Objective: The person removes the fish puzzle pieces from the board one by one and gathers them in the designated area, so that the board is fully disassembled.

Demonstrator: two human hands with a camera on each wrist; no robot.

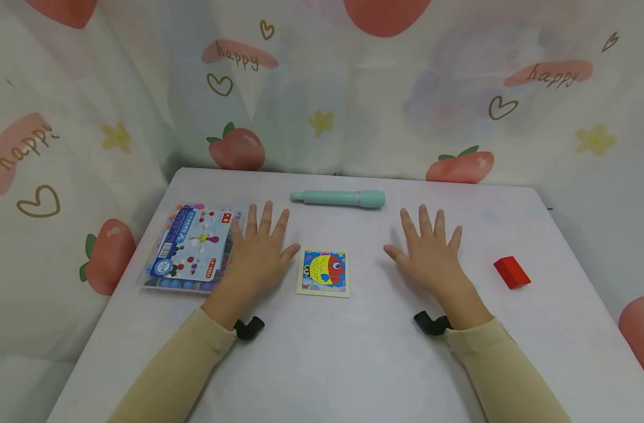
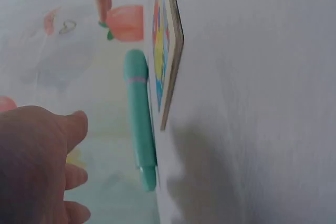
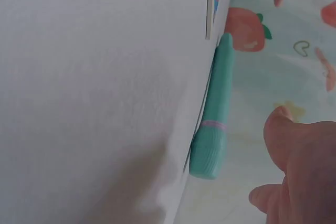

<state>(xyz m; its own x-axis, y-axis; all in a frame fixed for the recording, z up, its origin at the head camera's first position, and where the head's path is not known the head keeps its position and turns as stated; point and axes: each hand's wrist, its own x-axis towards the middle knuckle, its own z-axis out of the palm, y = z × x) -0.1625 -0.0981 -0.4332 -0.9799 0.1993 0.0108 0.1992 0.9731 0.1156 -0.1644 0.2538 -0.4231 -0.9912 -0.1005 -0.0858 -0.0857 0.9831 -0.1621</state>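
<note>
My left hand (image 1: 260,252) is held with fingers spread, overlapping the right edge of a clear plastic box (image 1: 191,249) in the head view. Between the hands lies a small wooden jigsaw puzzle (image 1: 323,273) with a yellow and red fish picture; the left thumb points toward its upper left corner. My right hand (image 1: 431,255) also has its fingers spread and holds nothing. Behind the puzzle, a mint-green tube with a wider ribbed end (image 1: 337,198) lies sideways; both wrist views show this tube (image 2: 139,114) beyond the hands. A red block (image 1: 512,272) sits to the right of the right hand.
The box holds colourful small balls under a printed card (image 1: 195,242) with molecule pictures. A white cloth covers the table (image 1: 332,358). Its back edge meets a hanging curtain (image 1: 374,106) printed with fruit, hearts and flowers, which also runs along the left and right sides.
</note>
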